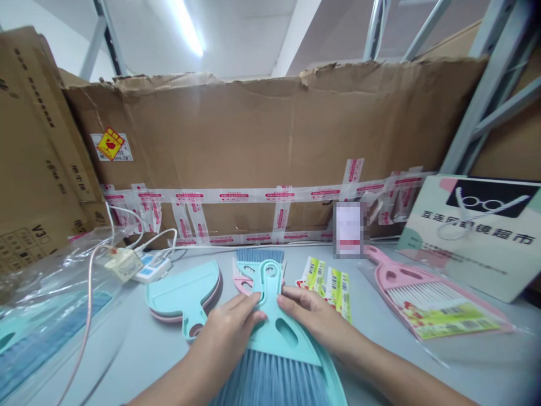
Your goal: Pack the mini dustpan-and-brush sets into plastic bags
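A turquoise hand brush [274,336] with blue bristles lies over a turquoise dustpan [333,376], their handles lined up and pointing away from me. My left hand [236,324] pinches the handles from the left, thumb and fingers closed. My right hand [307,314] grips the right side of the same handles, its thumb on top. Just beyond sits another brush [260,256] with blue bristles and a pink part beside it, partly hidden. To the left, turquoise dustpans [181,290] are stacked with a pink one underneath.
Printed cards [338,287] lie right of my hands. A bagged pink brush-and-dustpan set [439,293] rests at right, near a paper bag [473,231]. At left are a power strip [154,266], cables and a plastic-wrapped set [54,327]. A large cardboard box [253,135] stands behind.
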Tool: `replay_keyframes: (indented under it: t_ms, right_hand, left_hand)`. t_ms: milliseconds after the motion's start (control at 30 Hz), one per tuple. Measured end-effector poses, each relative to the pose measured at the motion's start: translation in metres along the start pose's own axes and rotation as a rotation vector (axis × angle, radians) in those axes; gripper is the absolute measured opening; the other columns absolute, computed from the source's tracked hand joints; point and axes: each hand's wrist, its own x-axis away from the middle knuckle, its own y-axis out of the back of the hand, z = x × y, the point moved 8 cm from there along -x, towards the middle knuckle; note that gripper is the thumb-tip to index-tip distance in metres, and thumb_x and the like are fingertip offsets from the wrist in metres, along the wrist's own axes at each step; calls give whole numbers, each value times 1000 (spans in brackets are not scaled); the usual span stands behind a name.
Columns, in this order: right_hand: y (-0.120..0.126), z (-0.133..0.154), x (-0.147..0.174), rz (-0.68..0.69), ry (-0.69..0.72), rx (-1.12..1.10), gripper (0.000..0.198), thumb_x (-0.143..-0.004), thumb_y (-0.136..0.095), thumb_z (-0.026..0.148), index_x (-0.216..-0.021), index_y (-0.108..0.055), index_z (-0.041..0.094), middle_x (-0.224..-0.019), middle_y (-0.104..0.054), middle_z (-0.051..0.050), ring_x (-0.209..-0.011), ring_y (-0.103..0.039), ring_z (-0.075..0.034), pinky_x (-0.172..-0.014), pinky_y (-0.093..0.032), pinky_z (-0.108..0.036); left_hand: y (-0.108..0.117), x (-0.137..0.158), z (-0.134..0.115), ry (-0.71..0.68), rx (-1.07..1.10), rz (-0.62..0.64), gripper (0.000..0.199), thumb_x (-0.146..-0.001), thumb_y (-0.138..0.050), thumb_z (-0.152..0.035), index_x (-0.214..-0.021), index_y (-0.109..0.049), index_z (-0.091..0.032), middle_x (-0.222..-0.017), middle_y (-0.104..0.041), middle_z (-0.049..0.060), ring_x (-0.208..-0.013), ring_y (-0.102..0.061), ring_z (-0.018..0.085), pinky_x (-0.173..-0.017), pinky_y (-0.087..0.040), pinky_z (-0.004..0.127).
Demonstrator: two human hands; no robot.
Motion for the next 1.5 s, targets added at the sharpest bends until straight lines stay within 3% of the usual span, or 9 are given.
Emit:
replay_keyframes:
  t_ms: [100, 267, 533, 667, 767, 933, 1100, 1233, 1500]
  right_hand:
    - [0, -3, -1, -15, -33, -138, 49, -59, -69, 54, -84, -65, 12, -70, -63, -3, -62, -56, -13, -62, -44, -26]
    - [3, -2, 2, -89, -10, -107, 42, -56, -71, 52, -65, -61, 13, -57, -56, 2, -53, -47, -8, -51, -36, -20]
    - [5, -7, 3, -126, -58, -32, 51, -54, -66, 63, -62, -58, 13, -54, -53, 3, -48, -44, -8, -48, -33, -22]
    - [3, -3, 3, -118, -42, -66, 46, -55, -68, 58, -61, -57, 14, -53, -50, 4, -49, -42, -7, -48, -33, -20]
    - [-1, 0, 4, -113, -15, -76, 43, -57, -68, 56, -61, -57, 15, -51, -48, 5, -48, -41, -7, -48, -33, -20]
    - [-7, -4, 5, -103, -45, -87, 40, -56, -71, 52, -60, -56, 15, -52, -49, 5, -49, -42, -7, -49, -33, -20]
    - [-10, -8, 6, -96, -51, -53, 39, -57, -69, 51, -55, -54, 16, -50, -46, 5, -48, -40, -7, -48, -31, -20]
    - [-10, -8, 6, -94, -51, -45, 40, -57, -69, 53, -55, -54, 16, -50, -46, 5, -48, -39, -7, -46, -30, -20]
    - [-9, -13, 4, -113, -84, -48, 45, -54, -69, 57, -58, -55, 14, -53, -49, 3, -49, -40, -8, -46, -30, -20]
  left_hand:
    - [-5, 3, -6, 15, -21, 42, 28, -89, -37, -25, -101, -59, -15, -78, -67, 6, -66, -65, 17, -56, -53, 27]
    - [-11, 5, -5, 58, 11, 79, 28, -88, -38, -25, -103, -59, -14, -81, -67, 9, -69, -65, 19, -59, -52, 28]
    - [-20, 6, 4, 187, 178, 149, 29, -87, -40, -26, -104, -61, -16, -87, -67, 9, -78, -63, 21, -67, -50, 32]
    - [-17, 4, 14, 374, 293, 172, 30, -84, -46, -37, -96, -65, -17, -94, -67, 8, -86, -61, 21, -77, -46, 33]
    - [-19, 2, 23, 510, 403, 211, 33, -82, -46, -41, -84, -67, -16, -85, -68, 6, -80, -59, 20, -73, -45, 30]
    - [-21, -4, 33, 556, 547, 154, 32, -75, -53, -42, -82, -64, -14, -86, -64, 7, -80, -56, 19, -70, -44, 28]
    - [-34, 0, 33, 654, 794, 242, 39, -71, -56, -51, -64, -58, -12, -59, -53, 0, -61, -49, 13, -54, -38, 22]
    - [-36, 3, 34, 705, 865, 248, 43, -65, -61, -55, -60, -55, -13, -57, -49, -2, -57, -45, 11, -51, -35, 21]
    - [-40, 5, 39, 713, 825, 269, 45, -66, -59, -57, -62, -57, -12, -57, -50, 0, -57, -46, 12, -51, -36, 22]
